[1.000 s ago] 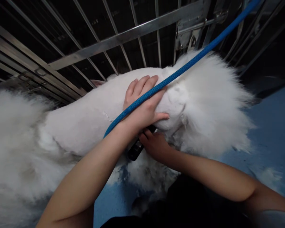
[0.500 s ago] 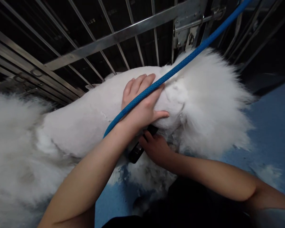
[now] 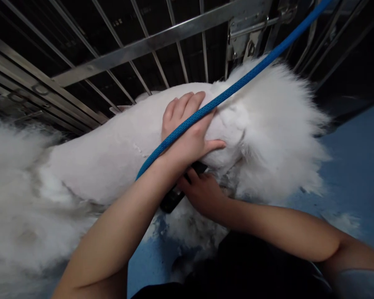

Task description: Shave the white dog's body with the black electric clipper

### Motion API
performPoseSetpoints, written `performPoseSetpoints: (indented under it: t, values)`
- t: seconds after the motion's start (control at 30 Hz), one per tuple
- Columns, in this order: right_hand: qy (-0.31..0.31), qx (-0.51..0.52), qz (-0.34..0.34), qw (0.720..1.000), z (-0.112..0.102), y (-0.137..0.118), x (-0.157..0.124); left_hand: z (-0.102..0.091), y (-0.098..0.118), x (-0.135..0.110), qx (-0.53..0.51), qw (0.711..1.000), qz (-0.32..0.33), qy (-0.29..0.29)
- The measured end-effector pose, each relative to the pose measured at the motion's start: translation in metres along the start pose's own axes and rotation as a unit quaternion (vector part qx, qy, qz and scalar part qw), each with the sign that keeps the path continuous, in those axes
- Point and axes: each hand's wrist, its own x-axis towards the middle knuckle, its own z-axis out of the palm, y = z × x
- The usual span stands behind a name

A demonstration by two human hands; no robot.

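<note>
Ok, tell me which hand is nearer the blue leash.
Left. The left hand lies flat on the dog, with the blue leash crossing over it. The right hand is lower, closed on the black clipper, clear of the leash.

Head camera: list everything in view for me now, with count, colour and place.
animal: one, white, across the middle; back clipped short, right end fluffy
rope: one, blue, from top right down across the animal and over the left wrist
clipper: one, black, under the animal's flank, in the right hand
cage bars: many, silver, behind the animal
surface: one, blue, right and bottom
loose fur: few tufts, white, on the surface at right
left hand: one, bare, flat on the animal's back, under the rope
right hand: one, bare, below it, gripping the clipper
</note>
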Motion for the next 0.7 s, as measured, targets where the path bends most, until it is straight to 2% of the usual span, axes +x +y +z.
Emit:
performPoseSetpoints:
  t: [0.17, 0.33, 0.53, 0.7]
  values:
    - [-0.053, 0.006, 0.025, 0.998, 0.004, 0.002, 0.001, 0.0, 0.0, 0.001, 0.003, 1.0, -0.005, -0.004]
    - [-0.014, 0.016, -0.007, 1.0, -0.008, 0.002, -0.003, -0.001, 0.002, 0.003, -0.009, 1.0, -0.006, -0.006]
    - [-0.085, 0.012, 0.027, 0.996, 0.003, 0.012, -0.002, -0.003, 0.004, 0.003, -0.02, 0.999, -0.019, -0.027]
    - [-0.034, -0.003, -0.018, 0.999, -0.004, 0.011, -0.01, -0.003, 0.005, 0.006, -0.005, 1.0, -0.017, -0.019]
